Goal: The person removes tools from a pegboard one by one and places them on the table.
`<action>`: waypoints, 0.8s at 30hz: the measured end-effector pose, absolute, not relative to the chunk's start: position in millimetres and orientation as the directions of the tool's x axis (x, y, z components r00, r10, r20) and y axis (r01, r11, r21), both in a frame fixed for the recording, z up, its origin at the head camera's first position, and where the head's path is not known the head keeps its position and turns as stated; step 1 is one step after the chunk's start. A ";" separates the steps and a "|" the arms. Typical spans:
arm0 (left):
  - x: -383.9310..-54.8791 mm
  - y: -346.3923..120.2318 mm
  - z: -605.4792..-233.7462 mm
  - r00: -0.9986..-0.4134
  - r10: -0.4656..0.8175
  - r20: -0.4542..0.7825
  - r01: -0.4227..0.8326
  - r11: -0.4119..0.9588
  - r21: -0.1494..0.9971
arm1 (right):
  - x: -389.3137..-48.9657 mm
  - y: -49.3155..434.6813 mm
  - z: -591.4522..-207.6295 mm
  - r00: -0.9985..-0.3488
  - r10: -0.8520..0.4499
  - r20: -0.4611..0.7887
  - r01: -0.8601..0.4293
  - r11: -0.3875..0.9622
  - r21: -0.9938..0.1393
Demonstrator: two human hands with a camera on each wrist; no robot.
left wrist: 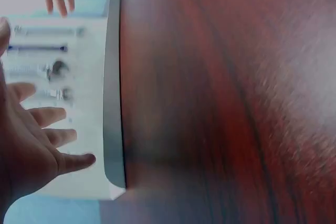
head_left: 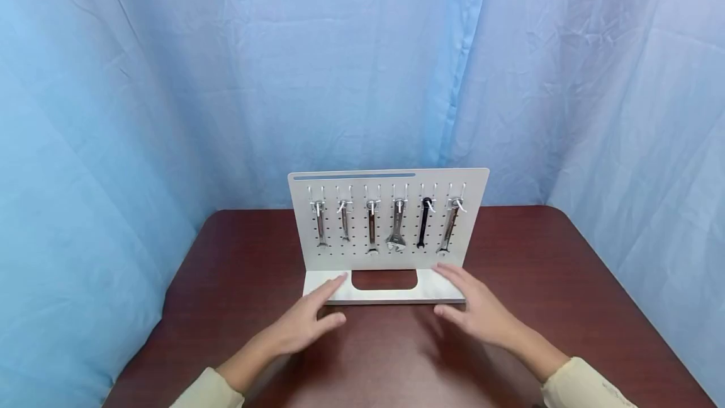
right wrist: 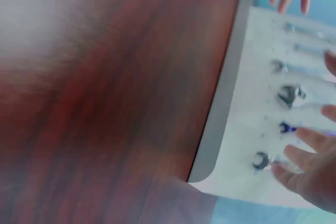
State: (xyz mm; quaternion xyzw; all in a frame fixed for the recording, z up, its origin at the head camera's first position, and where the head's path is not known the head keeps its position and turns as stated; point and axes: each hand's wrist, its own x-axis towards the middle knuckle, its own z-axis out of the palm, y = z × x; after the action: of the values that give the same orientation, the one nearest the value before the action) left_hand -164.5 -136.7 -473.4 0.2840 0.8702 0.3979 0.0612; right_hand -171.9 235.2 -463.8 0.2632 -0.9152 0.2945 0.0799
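A white pegboard stand (head_left: 340,260) sits upright on the table, with a flat base (head_left: 385,295) that has a cutout in it. Wrenches hang in a row from its hooks: several silver ones, an adjustable wrench (head_left: 397,239) with a wide head, and a black wrench (head_left: 423,224). My left hand (head_left: 300,327) is over the base's left front part, fingers spread and holding nothing. On the other side, my right hand (head_left: 480,312) overlaps the base's right end, also with fingers extended and nothing in its grasp.
The stand rests near the back of a dark reddish-brown table (head_left: 379,357) with rounded far corners. Light blue curtains (head_left: 340,80) surround the table at the back and both sides.
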 end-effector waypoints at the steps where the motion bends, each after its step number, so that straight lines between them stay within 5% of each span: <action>1: -168.1 -139.7 -474.7 -0.846 0.515 0.137 0.418 0.481 0.771 | -177.1 235.6 -463.1 -0.860 -0.394 0.323 -0.509 0.652 -0.561; 7: -184.6 -153.3 -484.4 -0.907 0.383 0.174 0.276 0.233 0.932 | -202.8 238.6 -461.9 -0.907 -0.196 0.372 -0.415 0.268 -0.869; 13: -191.2 -162.9 -485.6 -0.927 0.330 0.178 0.206 0.052 0.977 | -212.4 241.7 -462.0 -0.934 -0.103 0.341 -0.322 -0.165 -0.932; 18: -194.2 -165.5 -483.7 -0.941 0.280 0.189 0.218 0.078 0.973 | -216.4 243.3 -455.4 -0.944 -0.033 0.327 -0.317 -0.179 -0.932; 24: -207.7 -169.8 -490.6 -0.986 0.035 0.161 0.165 0.178 0.970 | -229.6 242.9 -448.2 -0.950 0.053 0.309 -0.312 -0.061 -0.948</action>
State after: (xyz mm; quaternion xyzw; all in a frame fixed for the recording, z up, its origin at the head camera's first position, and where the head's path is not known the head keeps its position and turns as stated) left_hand -207.7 -169.8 -490.6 0.0651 0.7656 0.6379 -0.0510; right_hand -229.6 242.9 -448.2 0.0960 -0.6734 0.7220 0.1263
